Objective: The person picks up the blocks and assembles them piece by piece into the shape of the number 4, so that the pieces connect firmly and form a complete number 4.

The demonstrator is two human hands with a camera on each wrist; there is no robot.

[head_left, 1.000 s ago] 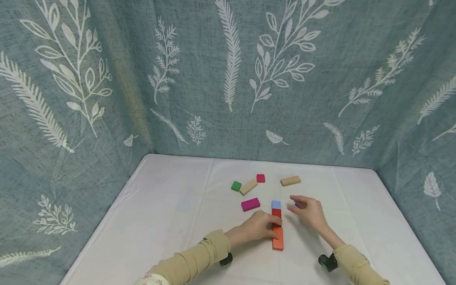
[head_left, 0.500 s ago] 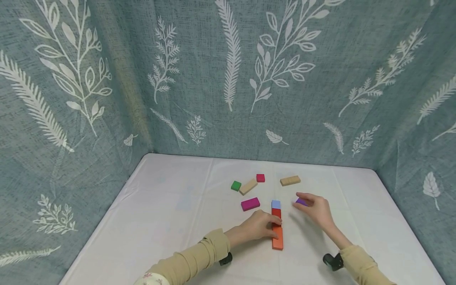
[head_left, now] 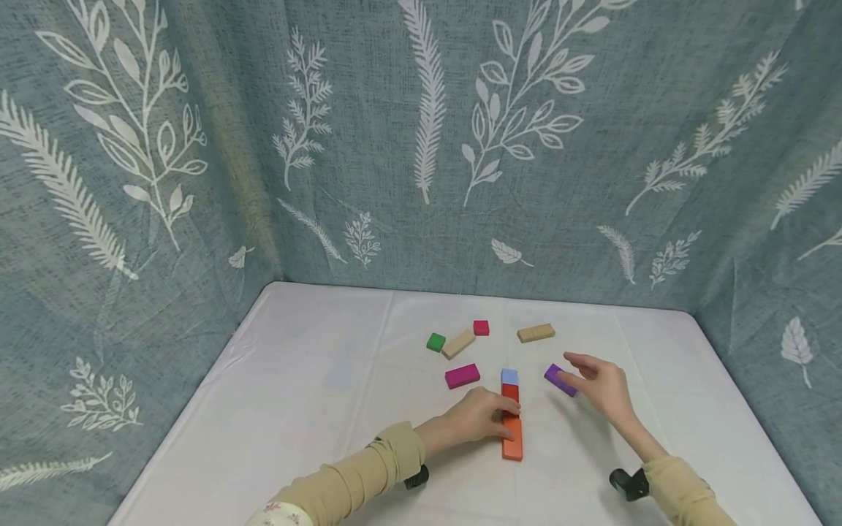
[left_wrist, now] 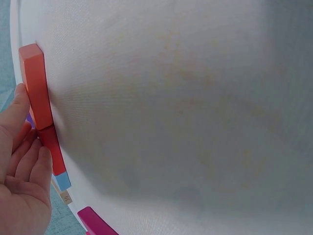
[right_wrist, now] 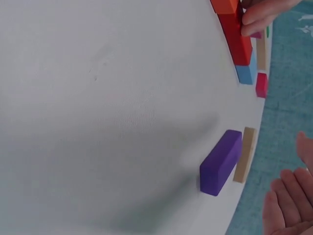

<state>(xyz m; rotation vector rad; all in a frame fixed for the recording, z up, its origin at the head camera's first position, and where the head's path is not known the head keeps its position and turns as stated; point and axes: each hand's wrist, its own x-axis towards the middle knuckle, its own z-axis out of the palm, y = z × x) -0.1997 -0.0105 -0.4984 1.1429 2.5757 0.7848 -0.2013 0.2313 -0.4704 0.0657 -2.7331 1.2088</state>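
An orange block (head_left: 512,447), a red block (head_left: 510,393) and a light blue block (head_left: 509,377) form a straight row on the white cloth. My left hand (head_left: 475,418) rests on this row, its thumb at the orange block and its fingers at the red one, hiding the seam between them in the head view. To the right, a purple block (right_wrist: 220,164) lies at a slant on the cloth. My right hand (head_left: 604,386) hovers just beside it with fingers spread and holding nothing; the thumb overlaps the block in the head view, while the right wrist view shows hand and block apart.
Farther back lie a magenta block (head_left: 463,376), a green block (head_left: 435,342), a small crimson block (head_left: 481,327) and two plain wooden blocks, one left (head_left: 458,344) and one right (head_left: 536,333). A leaf-patterned teal curtain (head_left: 395,146) stands behind the table.
My right hand has moved to the right and off the purple block, which was between its fingers and now lies on the cloth. The left hand and the row have stayed put.
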